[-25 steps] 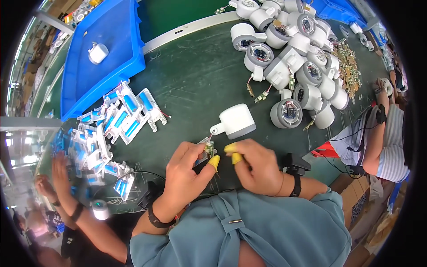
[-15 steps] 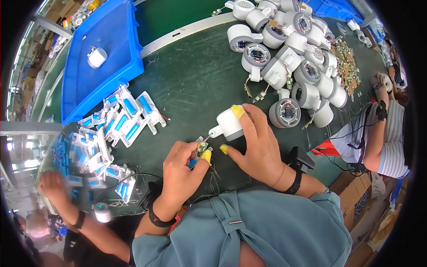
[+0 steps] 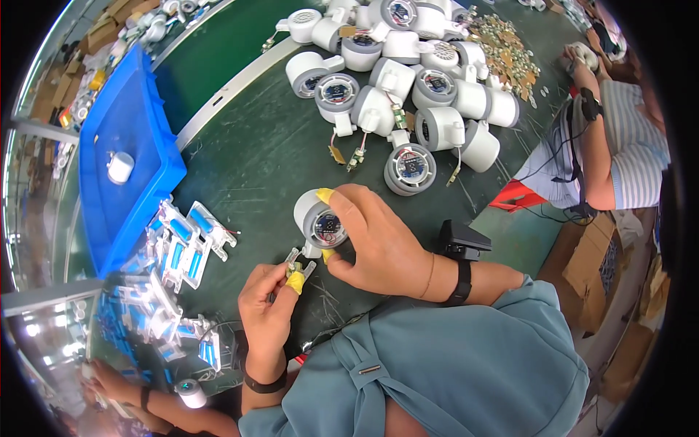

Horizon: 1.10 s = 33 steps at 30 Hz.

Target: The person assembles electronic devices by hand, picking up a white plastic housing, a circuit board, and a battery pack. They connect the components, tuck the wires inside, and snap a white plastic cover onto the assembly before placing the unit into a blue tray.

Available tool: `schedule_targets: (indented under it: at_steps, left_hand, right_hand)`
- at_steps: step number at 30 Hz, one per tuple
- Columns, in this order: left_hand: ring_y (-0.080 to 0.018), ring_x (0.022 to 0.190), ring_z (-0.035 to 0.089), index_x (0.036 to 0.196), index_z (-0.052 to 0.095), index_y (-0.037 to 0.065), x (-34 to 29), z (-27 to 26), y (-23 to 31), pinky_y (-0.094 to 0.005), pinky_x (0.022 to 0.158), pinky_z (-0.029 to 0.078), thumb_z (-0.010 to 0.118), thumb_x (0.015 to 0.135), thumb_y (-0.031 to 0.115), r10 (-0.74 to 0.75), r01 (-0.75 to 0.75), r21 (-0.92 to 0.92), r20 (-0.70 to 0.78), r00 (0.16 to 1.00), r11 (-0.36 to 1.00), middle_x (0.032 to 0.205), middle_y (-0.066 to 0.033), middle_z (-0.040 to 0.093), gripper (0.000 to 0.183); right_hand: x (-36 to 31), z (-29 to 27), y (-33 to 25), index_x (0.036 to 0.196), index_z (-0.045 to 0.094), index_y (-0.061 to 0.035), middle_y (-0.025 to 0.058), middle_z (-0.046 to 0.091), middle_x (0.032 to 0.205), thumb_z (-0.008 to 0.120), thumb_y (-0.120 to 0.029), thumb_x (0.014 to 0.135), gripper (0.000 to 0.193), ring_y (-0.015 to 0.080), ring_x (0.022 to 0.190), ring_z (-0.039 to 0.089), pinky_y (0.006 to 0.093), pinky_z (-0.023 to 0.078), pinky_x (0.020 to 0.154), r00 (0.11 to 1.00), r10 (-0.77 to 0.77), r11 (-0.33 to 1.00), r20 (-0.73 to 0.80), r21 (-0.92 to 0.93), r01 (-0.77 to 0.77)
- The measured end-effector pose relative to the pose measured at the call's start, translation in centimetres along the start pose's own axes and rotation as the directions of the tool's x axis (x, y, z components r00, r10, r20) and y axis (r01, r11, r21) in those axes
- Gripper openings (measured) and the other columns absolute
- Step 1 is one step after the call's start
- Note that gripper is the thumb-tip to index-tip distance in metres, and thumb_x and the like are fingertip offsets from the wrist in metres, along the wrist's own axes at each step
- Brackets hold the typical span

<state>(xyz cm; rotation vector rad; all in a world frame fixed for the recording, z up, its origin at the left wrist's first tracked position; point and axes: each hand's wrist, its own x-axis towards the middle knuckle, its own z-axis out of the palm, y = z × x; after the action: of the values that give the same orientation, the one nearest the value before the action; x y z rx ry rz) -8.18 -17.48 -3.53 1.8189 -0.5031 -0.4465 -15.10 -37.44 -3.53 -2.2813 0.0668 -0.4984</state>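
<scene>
My right hand (image 3: pixel 382 244), yellow covers on its thumb and index finger, is closed around a white round housing (image 3: pixel 306 207). The housing's grey-rimmed face is turned toward me and shows a dark circuit board with wires; its short neck points down toward my left hand. My left hand (image 3: pixel 266 306), with a yellow-covered thumb, pinches a clear-white plastic battery holder (image 3: pixel 309 271) with a small green circuit board by it. Fingers hide much of this holder. The neck lies right beside the holder's end; whether they touch I cannot tell.
Many similar white housings (image 3: pixel 393 76) are heaped at the far side, beside small boards (image 3: pixel 502 54). At left lie battery holders with blue cells (image 3: pixel 191 258) and a blue tray (image 3: pixel 102 211) bearing one white part. Co-workers' arms show at right (image 3: pixel 593 146) and lower left (image 3: pixel 175 411).
My right hand has rolled the housing so its grey-rimmed face shows, and its neck points down. The battery holder in my left hand now reaches up beside the neck. The whole view has shifted.
</scene>
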Motion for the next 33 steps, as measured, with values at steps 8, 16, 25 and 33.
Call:
schedule_targets:
  at_steps: [8,16,25,33]
  left_hand:
    - [-0.0062,0.068,0.046,0.097,0.066,-0.005,0.0,0.1,0.1,-0.019,0.061,0.037,0.061,0.075,-0.01,-0.064,0.064,-0.003,-0.022,0.998,0.998,0.081,-0.0013,0.053,0.023]
    - [-0.0075,0.066,0.047,0.099,0.066,-0.001,0.0,0.3,0.0,-0.02,0.058,0.039,0.066,0.072,-0.008,-0.001,0.005,0.116,-0.037,0.999,0.993,0.083,-0.002,0.055,0.028]
    - [-0.0144,0.064,0.06,0.097,0.068,0.003,-0.8,1.7,2.4,-0.0261,0.053,0.048,0.074,0.07,-0.002,0.266,-0.305,0.29,0.165,0.95,0.907,0.085,-0.0089,0.063,0.028]
    - [-0.0207,0.065,0.062,0.096,0.068,0.005,-1.9,2.6,4.4,-0.031,0.052,0.048,0.076,0.068,0.005,0.538,-0.588,0.183,0.263,0.801,0.787,0.083,-0.0066,0.063,0.029]
  right_hand:
    - [-0.1,0.0,0.1,0.128,0.038,0.0047,0.0213,0.047,0.116,0.073,-0.006,0.066,0.072,0.0386,0.103,0.051,0.043,0.045,0.088,1.0,-0.011,1.0,-0.023,0.003,0.011]
    - [-0.5,-0.1,0.5,0.127,0.037,0.0061,0.023,0.047,0.118,0.073,-0.008,0.066,0.072,0.0394,0.103,0.052,0.0415,0.046,0.087,0.999,0.01,1.0,-0.035,0.024,-0.009]
    - [-1.8,-0.9,0.7,0.13,0.035,0.0026,0.0215,0.051,0.118,0.072,-0.005,0.068,0.072,0.0358,0.109,0.053,0.0417,0.042,0.094,0.995,0.086,0.986,0.048,-0.147,-0.079]
    - [-2.4,1.1,0.2,0.137,0.024,-0.0049,0.0128,0.04,0.135,0.067,0.011,0.072,0.08,0.0221,0.125,0.045,0.0369,0.04,0.103,0.963,0.231,0.506,0.139,0.829,-0.241]
